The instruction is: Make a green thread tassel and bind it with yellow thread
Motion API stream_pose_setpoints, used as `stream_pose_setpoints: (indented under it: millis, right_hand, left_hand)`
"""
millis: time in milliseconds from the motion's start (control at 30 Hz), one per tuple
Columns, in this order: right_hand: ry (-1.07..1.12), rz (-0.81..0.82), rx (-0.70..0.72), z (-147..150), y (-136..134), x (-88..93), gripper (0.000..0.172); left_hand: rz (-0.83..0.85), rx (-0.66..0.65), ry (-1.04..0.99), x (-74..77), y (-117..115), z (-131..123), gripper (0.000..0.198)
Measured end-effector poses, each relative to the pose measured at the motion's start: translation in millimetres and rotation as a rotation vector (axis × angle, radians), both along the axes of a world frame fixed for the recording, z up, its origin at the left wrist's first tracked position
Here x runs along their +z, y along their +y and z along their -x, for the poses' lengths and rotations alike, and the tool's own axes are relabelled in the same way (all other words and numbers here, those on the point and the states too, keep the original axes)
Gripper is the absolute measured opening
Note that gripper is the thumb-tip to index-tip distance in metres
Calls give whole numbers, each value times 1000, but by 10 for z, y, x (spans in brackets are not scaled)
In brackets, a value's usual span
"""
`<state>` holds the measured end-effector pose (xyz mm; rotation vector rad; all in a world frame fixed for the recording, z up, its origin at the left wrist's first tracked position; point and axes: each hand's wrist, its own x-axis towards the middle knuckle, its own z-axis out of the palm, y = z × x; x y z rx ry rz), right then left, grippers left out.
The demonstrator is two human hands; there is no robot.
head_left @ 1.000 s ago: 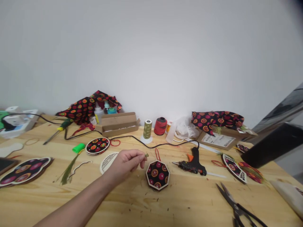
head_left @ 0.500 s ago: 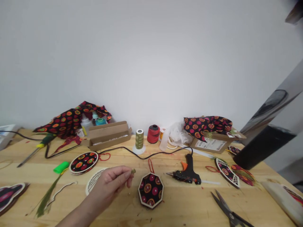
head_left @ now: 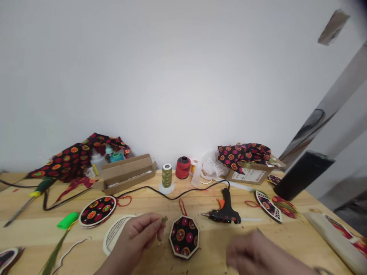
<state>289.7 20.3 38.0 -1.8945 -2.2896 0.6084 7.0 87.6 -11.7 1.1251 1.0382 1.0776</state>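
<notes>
My left hand (head_left: 143, 236) is closed in a pinch. A small olive-green bit, seemingly the end of a thread bundle (head_left: 164, 219), pokes out past its fingertips; the fingers hide the rest. Right beside it lies an octagonal wooden-framed ornament (head_left: 184, 237) with dark patterned fabric and a red cord loop. Smeared by motion, my right hand (head_left: 252, 252) is low over the table on the right, where it covers most of the scissors. Only a blade tip (head_left: 259, 230) shows behind it. Whether it grips anything is not visible.
A black glue gun (head_left: 225, 210) with its cable lies behind the right hand. Olive thread (head_left: 166, 177) and red thread (head_left: 183, 168) spools stand at the back. On the left lie a round fabric ornament (head_left: 98, 212), a green tassel (head_left: 59, 248) and a screwdriver (head_left: 28, 202).
My right hand has come into view from the lower right, over where the scissors lay. The left hand keeps its pinch on the olive bit beside the octagonal ornament. The view has shifted slightly.
</notes>
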Motion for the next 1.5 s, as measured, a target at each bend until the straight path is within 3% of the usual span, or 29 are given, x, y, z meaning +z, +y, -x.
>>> stream_pose_setpoints:
  millis: [67,133,233,300,400,467,533,700,800,867,967,1167,1500]
  right_hand:
    - [96,-26,-18,104,381,82,24]
    - [255,-187,-203,222,793,108,16]
    - [261,-298,-377,388,1339,55,50]
    - [252,-324,-430,474,1595,-15,59]
    - [222,-315,-444,559,1796,-118,37]
    - [194,-308,-439,589,1826,-146,24]
    - [169,-333,-442,599,1795,-103,24]
    - [173,-521,-458,591,1596,277,19]
    - [224,-552,-387,673,1519,417,25]
    - [258,-509,-313,788,1522,371,26]
    - [272,-440,-242,996,1597,151,20]
    - [233,-403,-248,1271,1795,-212,21]
    - [136,-357,-249,1431,1956,-221,24]
  left_hand:
    - [-2,-29,10,-18,-1,10,29]
    - [-4,-51,19,-41,-6,18,27]
    - [-7,-78,27,-70,-12,26,29]
    - [-3,-102,36,-73,-11,30,30]
    - [20,-129,36,-50,-12,26,32]
    - [37,-128,25,-25,-23,14,34]
    - [43,-123,14,-3,-44,-3,36]
    - [29,-133,2,33,-96,-28,33]
    - [13,-138,-8,56,-103,-24,32]
    - [-15,-154,10,79,-97,-13,32]
    - [-45,-179,45,109,-80,11,30]
    - [-40,-167,29,90,-76,10,31]
    - [-19,-133,-32,12,-41,3,32]
